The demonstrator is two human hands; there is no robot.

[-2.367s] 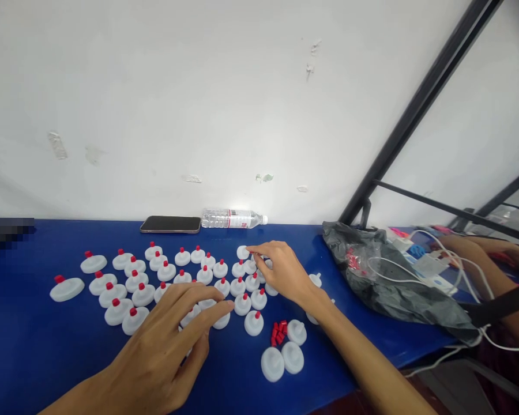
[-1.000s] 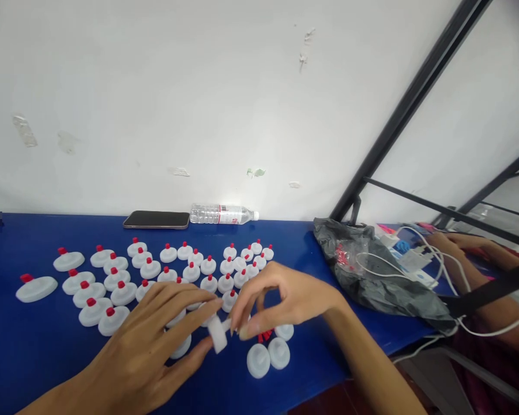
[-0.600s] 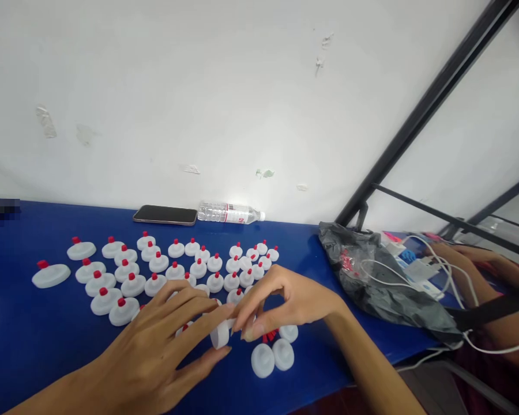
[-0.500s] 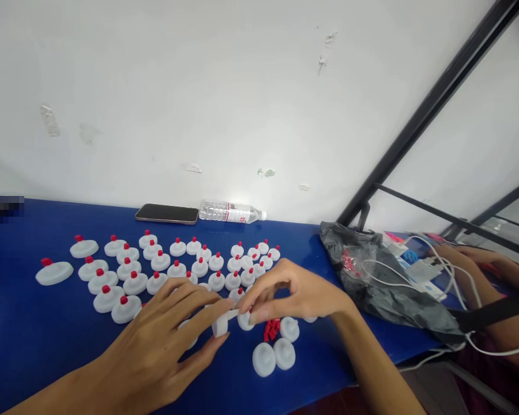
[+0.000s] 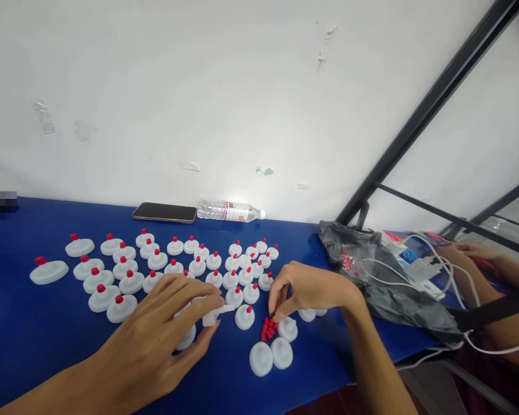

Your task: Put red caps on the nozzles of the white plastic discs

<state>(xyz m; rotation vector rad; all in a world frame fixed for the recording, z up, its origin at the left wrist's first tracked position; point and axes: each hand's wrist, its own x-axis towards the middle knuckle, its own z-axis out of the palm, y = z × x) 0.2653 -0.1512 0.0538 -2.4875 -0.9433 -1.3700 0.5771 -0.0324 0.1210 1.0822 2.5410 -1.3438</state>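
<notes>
My left hand holds a white spouted lid tipped on its side between thumb and fingers, its bare spout pointing right. My right hand is bent down over a small pile of red caps. Its thumb and fingertips are pinched together at the pile's upper edge; whether a cap is between them is hidden. Beside the pile lie white lids with no red cap, such as one lid at the front. Many white lids with red tips stand in rows behind and left of my hands.
A phone and a clear plastic bottle lie along the wall. At right is a dark plastic bag with a clear packet of red pieces, white cables and a black metal frame. Another person's arm is beyond it.
My right hand first reached to the back rows, then came to the lid's spout in my left hand. Now it has moved right and down to the red caps. My left hand keeps the lid.
</notes>
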